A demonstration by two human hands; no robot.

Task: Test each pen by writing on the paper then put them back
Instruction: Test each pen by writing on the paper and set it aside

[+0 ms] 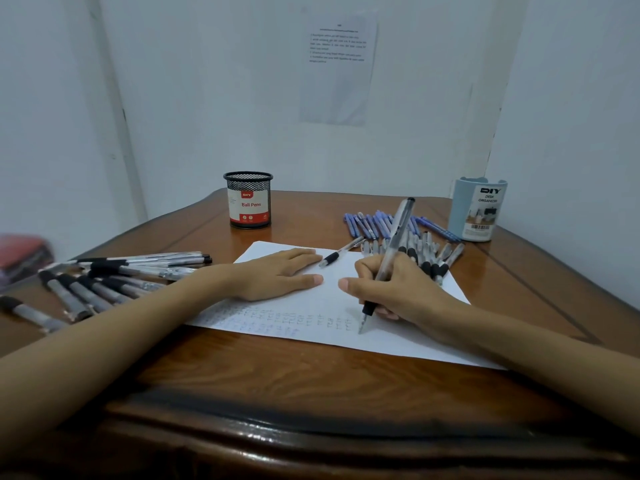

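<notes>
Right hand (391, 289) grips a clear-barrelled pen (388, 258) with black rubber grip, fingers curled round it, tip on the white paper (311, 327) beside rows of small marks. Left hand (280, 273) lies flat, fingers straight, on the sheet. The paper rests on a glossy wooden table (277, 386); a black mesh cup (248, 199) stands behind.

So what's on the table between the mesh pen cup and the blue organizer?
Bare table, then a row of blue pens beside the organizer, in the head view.

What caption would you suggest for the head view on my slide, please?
Right hand holds a pen tip-down on the paper while the left hand rests flat on it.
</notes>
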